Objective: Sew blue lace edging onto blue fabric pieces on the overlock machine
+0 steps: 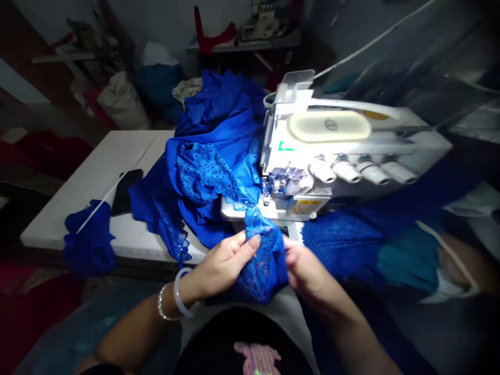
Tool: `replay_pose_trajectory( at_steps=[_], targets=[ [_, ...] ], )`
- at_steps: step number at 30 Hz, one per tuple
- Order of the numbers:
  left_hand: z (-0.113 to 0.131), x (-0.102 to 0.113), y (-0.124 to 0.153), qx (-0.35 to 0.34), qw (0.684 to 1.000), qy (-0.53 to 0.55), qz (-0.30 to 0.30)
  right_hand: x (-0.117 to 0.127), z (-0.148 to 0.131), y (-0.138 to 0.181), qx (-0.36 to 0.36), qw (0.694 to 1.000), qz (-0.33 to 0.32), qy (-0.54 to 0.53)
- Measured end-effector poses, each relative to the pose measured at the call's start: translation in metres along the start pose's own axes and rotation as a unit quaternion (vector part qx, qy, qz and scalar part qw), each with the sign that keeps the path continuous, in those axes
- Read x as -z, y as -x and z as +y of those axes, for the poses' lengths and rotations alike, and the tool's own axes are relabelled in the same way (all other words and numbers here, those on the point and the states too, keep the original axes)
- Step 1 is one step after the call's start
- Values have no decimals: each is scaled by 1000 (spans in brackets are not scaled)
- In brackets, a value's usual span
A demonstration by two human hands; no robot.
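Between my hands hangs a folded piece of blue lace fabric (262, 263), just in front of the sewing machine (332, 140). My left hand (226, 259) pinches its left side, thumb on top. At the right edge my right hand (307, 268) grips the same fabric with curled fingers; part of these fingers is hidden. A narrow lace strip runs from the held piece up to the machine's needle area (266, 195). Behind it, a large heap of blue cloth (219, 130) with lace edging lies on the white table (78, 172).
A dark flat object (127, 191) and a blue scrap (89, 237) lie at the table's left. More blue fabric (344, 239) is on the right. Filled sacks (124, 101) stand behind, and another sewing machine (261, 23) with red cloth (213, 41) is at the back.
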State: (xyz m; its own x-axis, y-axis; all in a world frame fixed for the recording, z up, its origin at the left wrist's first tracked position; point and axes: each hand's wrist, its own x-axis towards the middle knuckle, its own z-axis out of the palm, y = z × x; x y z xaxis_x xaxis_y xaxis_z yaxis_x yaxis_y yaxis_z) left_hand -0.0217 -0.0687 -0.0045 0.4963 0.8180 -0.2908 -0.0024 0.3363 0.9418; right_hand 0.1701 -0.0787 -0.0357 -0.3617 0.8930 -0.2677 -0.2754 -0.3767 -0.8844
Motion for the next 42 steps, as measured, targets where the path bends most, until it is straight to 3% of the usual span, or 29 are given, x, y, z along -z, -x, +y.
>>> replay_pose_trajectory(
  at_steps=[3, 6, 9, 12, 15, 17, 19, 22, 24, 28, 30, 33, 38, 42],
  targets=[
    [4, 4, -2, -26, 999, -9, 45, 0, 5, 6, -60, 996, -42, -48],
    [15, 7, -6, -52, 996, -10, 67, 7, -9, 19, -12, 995, -8, -98],
    [33, 24, -17, -144, 973, -166, 76, 20, -31, 26, 53, 993, 51, -89],
    [50, 54, -34, -241, 874, -406, 112, 24, -36, 16, 48, 990, 113, -64],
    [53, 72, -42, -275, 756, -551, 224, 12, -18, -6, 5, 989, 135, -65],
    [45, 63, -39, -320, 685, -581, 302, 0, -3, -19, 21, 984, 147, -94],
    [31, 42, -31, -384, 654, -586, 287, -11, 6, -26, 39, 979, 160, -122],
    [9, 12, -22, -409, 672, -589, 185, -20, 6, -27, 38, 976, 154, -151],
    [2, 5, -23, -389, 673, -604, 177, -21, 3, -22, 33, 978, 129, -158],
    [5, 15, -28, -347, 675, -630, 163, -14, 4, -5, -30, 997, -41, -57],
    [8, 19, -28, -321, 678, -644, 148, -8, 7, 4, -58, 989, -138, 5],
    [12, 16, -25, -285, 677, -664, 138, 0, 13, 13, -58, 973, -217, 56],
    [14, -1, -18, -250, 686, -670, 133, 6, 24, 19, -71, 965, -238, 85],
    [14, -10, -21, -233, 685, -671, 161, 6, 33, 23, -52, 963, -240, 108]
  ],
)
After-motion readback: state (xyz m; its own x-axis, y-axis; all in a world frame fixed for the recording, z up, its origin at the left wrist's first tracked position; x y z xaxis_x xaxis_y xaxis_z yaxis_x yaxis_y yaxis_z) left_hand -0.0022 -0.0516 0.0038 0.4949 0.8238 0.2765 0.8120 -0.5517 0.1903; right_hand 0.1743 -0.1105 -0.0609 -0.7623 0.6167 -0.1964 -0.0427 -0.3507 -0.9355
